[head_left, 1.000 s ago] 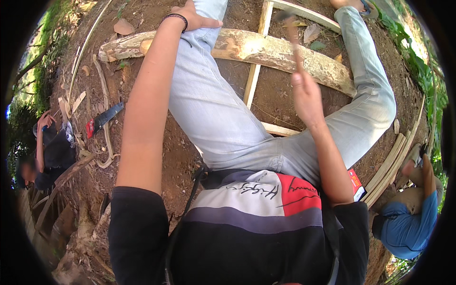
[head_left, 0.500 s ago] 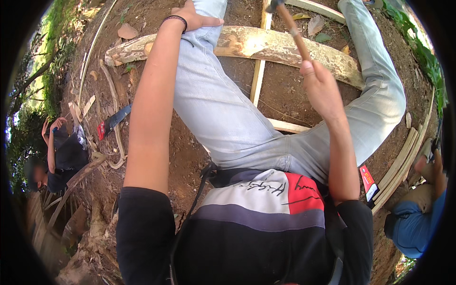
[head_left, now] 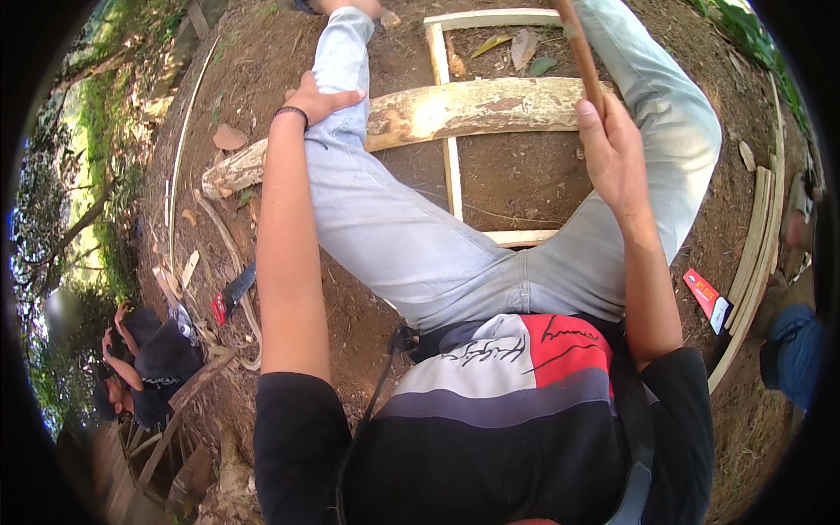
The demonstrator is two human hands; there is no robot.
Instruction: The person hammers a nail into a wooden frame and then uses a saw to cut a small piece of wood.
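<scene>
My right hand [head_left: 614,156] is closed around the wooden handle of a hammer [head_left: 581,54], which points up past the top edge, so its head is out of view. My left hand [head_left: 317,101] lies on my left lower leg below the knee, thumb stretched out, holding nothing. A thick, rough log [head_left: 477,107] runs crosswise under my legs. Beneath it on the soil is a frame of thin pale wood strips [head_left: 451,175], partly hidden by my legs and the log.
A saw with a red handle [head_left: 219,308] lies to my left near bent sticks. On the right are a red and white packet [head_left: 705,297] and several long wood strips [head_left: 754,254]. One person [head_left: 157,354] is at far left, another in blue [head_left: 798,354] at far right.
The view has shifted, with the log appearing lower on its left side. The hammer is raised higher, its head now beyond the top edge. My left hand still rests on my leg.
</scene>
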